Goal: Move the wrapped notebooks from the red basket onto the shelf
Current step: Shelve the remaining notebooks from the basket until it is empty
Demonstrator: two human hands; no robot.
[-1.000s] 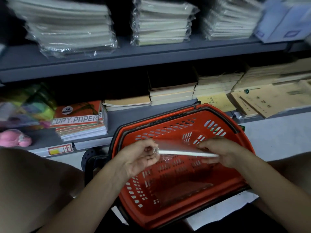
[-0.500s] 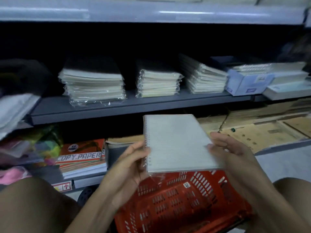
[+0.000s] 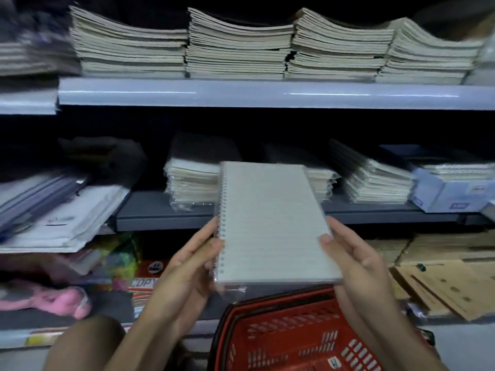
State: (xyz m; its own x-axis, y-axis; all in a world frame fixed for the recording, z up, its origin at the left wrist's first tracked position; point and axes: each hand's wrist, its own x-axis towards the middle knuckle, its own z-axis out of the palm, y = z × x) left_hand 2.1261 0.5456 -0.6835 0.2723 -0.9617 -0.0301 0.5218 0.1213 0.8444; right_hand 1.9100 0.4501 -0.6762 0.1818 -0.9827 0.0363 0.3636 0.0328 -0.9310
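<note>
A wrapped spiral notebook (image 3: 270, 223) with lined white pages is held up in front of the middle shelf (image 3: 160, 212). My left hand (image 3: 192, 261) grips its spiral edge, and my right hand (image 3: 353, 261) grips its right edge near the lower corner. The red basket (image 3: 294, 338) sits below the notebook at the bottom of the view; I can see nothing in the part of it that shows. Stacks of wrapped notebooks (image 3: 190, 180) lie on the middle shelf just behind the held one.
The top shelf (image 3: 241, 93) carries several stacks of thin exercise books (image 3: 235, 46). A blue box (image 3: 452, 188) sits at the right of the middle shelf, folders (image 3: 53, 210) at its left. Copy paper (image 3: 146, 279) and brown envelopes (image 3: 442, 285) lie on the bottom shelf.
Both hands lifted the notebook out of the basket and up toward the middle shelf. The view tilted upward, so the top shelf now shows and the basket has dropped to the bottom edge.
</note>
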